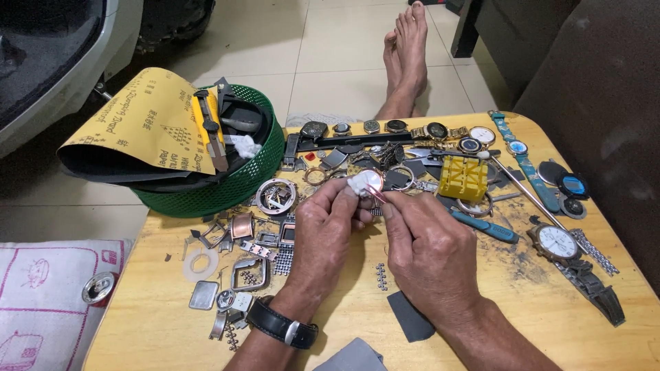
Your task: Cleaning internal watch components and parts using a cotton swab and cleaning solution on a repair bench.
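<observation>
Nearest to the camera, a dark scrap of sanding cloth [410,316] lies on the wooden table [158,330]. The left hand [323,237], with a black watch strap on its wrist, is pinched shut around a round, copper-coloured watch case [371,181] and a bit of white cloth [357,184]. The case sits up between the two hands, over the middle of the table. The right hand [430,251] is closed on a thin pink tool [379,196], and its tip touches the case's edge. It may be a small stick or pick; it is too small to tell.

The step looks like cleaning or picking at the case rim. The next move would need a steady left grip and small, soft strokes, so the tip does not slip.

To the left lie loose metal frames and band links [261,249]. To the right rest a blue-handled tool [489,228] and a white-faced wristwatch [558,242]. Farther off stand a yellow block holder [463,178], a row of watches [399,128], and a green basket [234,185] holding sheets of sandpaper [137,127].
</observation>
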